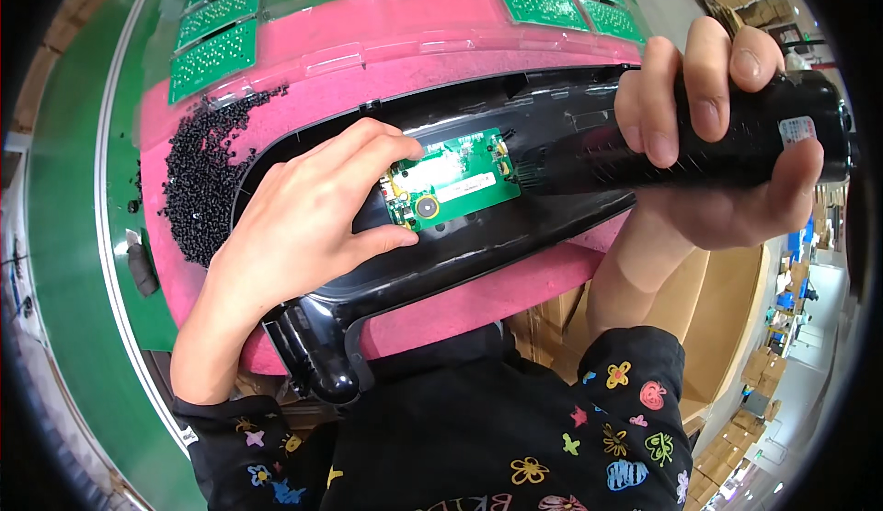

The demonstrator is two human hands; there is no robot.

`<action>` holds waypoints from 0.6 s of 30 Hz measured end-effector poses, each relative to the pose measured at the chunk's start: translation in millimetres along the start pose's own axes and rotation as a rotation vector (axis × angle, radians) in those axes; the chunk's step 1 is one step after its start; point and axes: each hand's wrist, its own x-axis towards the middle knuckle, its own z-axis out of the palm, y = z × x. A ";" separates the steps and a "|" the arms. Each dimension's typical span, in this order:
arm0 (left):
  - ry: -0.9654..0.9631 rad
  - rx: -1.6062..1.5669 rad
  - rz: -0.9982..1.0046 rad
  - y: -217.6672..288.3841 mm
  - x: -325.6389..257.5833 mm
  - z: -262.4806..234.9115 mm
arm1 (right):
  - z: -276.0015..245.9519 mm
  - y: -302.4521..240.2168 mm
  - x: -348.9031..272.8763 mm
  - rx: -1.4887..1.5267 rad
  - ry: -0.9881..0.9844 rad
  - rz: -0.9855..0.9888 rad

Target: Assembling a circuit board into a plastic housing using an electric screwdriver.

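A long black plastic housing [441, 267] lies across the pink work surface, its hollow side up. Inside it sits a small green circuit board [471, 200] with a round part near one corner. My left hand [317, 203] grips the board's left end, thumb at the near edge and fingers at the far edge. In my right hand [713, 134] is a thick black cylindrical tool, which looks like an electric screwdriver [759, 120], with a white label. The tool slants toward the board's right end; its tip cannot be made out against the dark housing.
Left of the housing, many tiny black pieces, apparently screws [202, 180], are heaped on the pink surface [386, 28]. Clear trays at the back hold several green circuit boards [216, 58], with more boards [543, 7] at back right. Cardboard [722, 327] stands below right.
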 end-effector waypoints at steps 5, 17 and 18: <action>0.012 0.015 0.023 -1.3 -0.3 0.5 | 0.2 2.6 1.5 0.004 0.012 -0.004; 0.112 -0.029 0.060 3.2 0.9 -1.8 | 9.0 19.7 4.9 -0.015 -0.038 0.033; 0.218 0.003 0.111 4.3 0.6 -6.2 | 10.0 20.3 5.7 -0.038 -0.043 0.018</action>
